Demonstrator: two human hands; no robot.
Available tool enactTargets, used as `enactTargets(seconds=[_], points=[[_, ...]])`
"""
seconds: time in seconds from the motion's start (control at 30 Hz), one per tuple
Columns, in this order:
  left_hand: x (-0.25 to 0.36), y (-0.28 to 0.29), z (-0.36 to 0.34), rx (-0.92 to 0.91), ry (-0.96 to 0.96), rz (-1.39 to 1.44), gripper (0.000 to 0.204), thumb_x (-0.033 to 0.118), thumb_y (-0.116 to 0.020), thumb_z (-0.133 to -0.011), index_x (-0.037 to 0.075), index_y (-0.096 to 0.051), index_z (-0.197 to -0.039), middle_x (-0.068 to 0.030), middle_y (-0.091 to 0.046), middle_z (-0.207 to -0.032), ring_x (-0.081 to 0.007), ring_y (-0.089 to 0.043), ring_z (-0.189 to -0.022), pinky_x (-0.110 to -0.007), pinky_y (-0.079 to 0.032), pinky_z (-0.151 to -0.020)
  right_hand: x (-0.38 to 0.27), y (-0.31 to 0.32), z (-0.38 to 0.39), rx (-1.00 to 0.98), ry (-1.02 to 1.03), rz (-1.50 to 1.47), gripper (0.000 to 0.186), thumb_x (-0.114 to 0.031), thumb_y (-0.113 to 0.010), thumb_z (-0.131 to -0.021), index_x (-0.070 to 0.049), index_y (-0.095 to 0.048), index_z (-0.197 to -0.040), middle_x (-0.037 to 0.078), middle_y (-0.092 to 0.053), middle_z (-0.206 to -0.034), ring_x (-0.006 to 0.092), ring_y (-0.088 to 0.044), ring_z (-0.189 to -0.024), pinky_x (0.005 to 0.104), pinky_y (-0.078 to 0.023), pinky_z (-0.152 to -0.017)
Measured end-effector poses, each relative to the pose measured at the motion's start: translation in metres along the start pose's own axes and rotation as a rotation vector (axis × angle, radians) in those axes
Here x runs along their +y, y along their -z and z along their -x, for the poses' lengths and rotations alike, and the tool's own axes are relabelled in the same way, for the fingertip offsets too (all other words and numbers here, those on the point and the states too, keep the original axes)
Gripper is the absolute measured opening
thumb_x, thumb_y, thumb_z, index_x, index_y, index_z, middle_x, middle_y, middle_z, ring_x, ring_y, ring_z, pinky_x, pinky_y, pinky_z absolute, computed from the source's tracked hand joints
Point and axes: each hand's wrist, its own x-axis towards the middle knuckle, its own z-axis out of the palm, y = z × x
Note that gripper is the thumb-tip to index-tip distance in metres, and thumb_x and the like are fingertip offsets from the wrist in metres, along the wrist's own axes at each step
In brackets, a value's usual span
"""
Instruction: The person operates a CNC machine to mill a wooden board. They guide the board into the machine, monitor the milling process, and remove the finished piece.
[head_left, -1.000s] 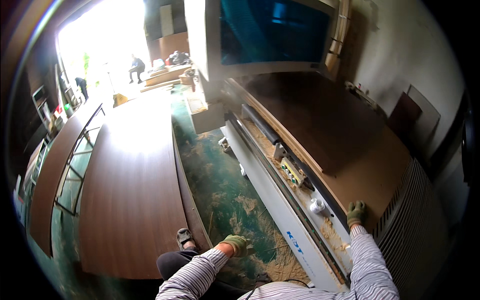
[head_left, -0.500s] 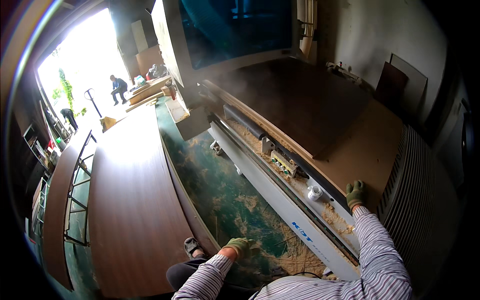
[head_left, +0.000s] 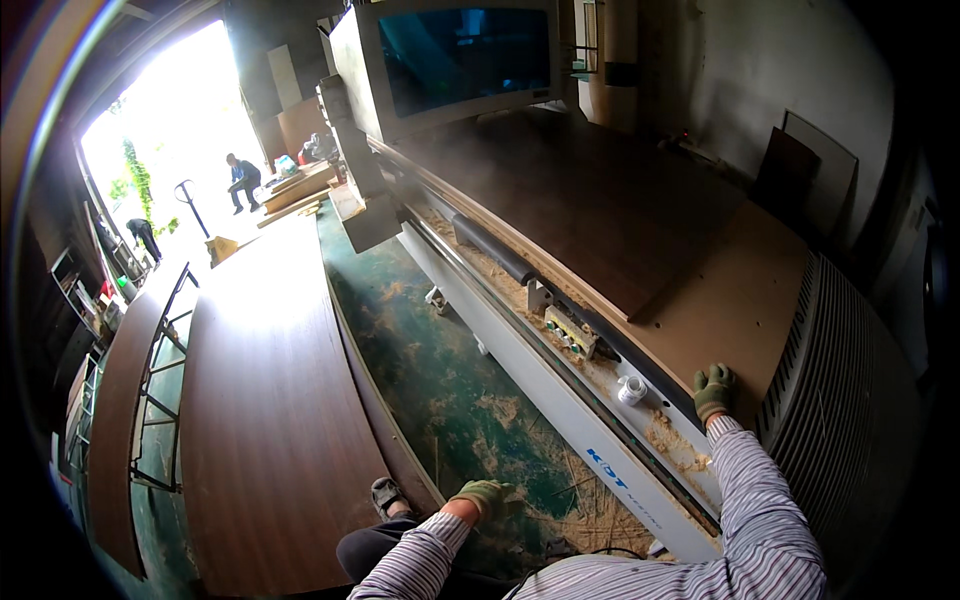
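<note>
My right hand (head_left: 713,392), in a green work glove, lies at the near corner of a tan board (head_left: 735,300), its fingers apart and nothing in them. A dark brown sheet (head_left: 600,210) covers much of that board on the bed of a large cutting machine. My left hand (head_left: 482,497), also gloved, hangs low over the floor near my bent leg. Its fingers reach out to the right, holding nothing that I can see. A small white container (head_left: 631,390) stands on the machine's sawdust-covered ledge, left of my right hand.
A machine housing with a blue window (head_left: 465,60) spans the bed's far end. Long brown panels (head_left: 270,400) lie to my left, beside a metal frame (head_left: 150,410). Sawdust litters the green floor (head_left: 440,400). Two people (head_left: 242,182) and a pallet jack (head_left: 190,205) are near the bright doorway.
The housing with the blue window has moved away along the bed and appears smaller, exposing more of the brown sheet. Both hands have hardly moved.
</note>
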Motion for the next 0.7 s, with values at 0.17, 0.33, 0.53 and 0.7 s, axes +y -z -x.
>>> enactTargets(seconds=[0.17, 0.33, 0.53, 0.7], points=[[-0.007, -0.004, -0.002, 0.015, -0.015, 0.012, 0.071, 0.064, -0.044, -0.094, 0.016, -0.049, -0.145, -0.0158, -0.055, -0.142, -0.0353, -0.052, -0.131, -0.047, -0.040, -0.108, 0.004, -0.010, 0.001, -0.021, -0.002, -0.036, 0.035, -0.033, -0.064, -0.087, -0.004, -0.060, -0.105, 0.022, -0.057, -0.118, 0.0422, -0.053, -0.109, 0.0556, -0.044, -0.094], [-0.013, 0.012, 0.008, 0.038, 0.007, -0.011, 0.064, 0.052, -0.058, -0.089, 0.019, -0.050, -0.143, -0.0110, -0.061, -0.135, -0.0319, -0.058, -0.124, -0.044, -0.046, -0.103, 0.004, -0.008, 0.004, -0.024, -0.039, -0.003, 0.034, -0.033, -0.062, -0.088, -0.003, -0.059, -0.105, 0.021, -0.057, -0.119, 0.0419, -0.052, -0.111, 0.0555, -0.043, -0.096], [-0.010, 0.041, 0.027, 0.055, 0.015, -0.176, 0.061, 0.046, -0.064, -0.089, 0.019, -0.051, -0.143, -0.0113, -0.061, -0.133, -0.0310, -0.057, -0.124, -0.043, -0.044, -0.104, -0.009, -0.007, -0.003, -0.063, 0.001, -0.053, 0.034, -0.031, -0.064, -0.087, -0.003, -0.060, -0.106, 0.023, -0.057, -0.118, 0.0438, -0.051, -0.113, 0.0570, -0.042, -0.096], [0.007, 0.048, 0.014, 0.186, -0.100, -0.158, 0.068, 0.059, -0.054, -0.090, 0.017, -0.050, -0.143, -0.0116, -0.059, -0.136, -0.0298, -0.053, -0.129, -0.045, -0.036, -0.109, 0.017, -0.015, 0.006, 0.015, 0.031, -0.029, 0.037, -0.030, -0.066, -0.087, -0.003, -0.060, -0.111, 0.024, -0.056, -0.119, 0.0446, -0.050, -0.113, 0.0578, -0.042, -0.095]])
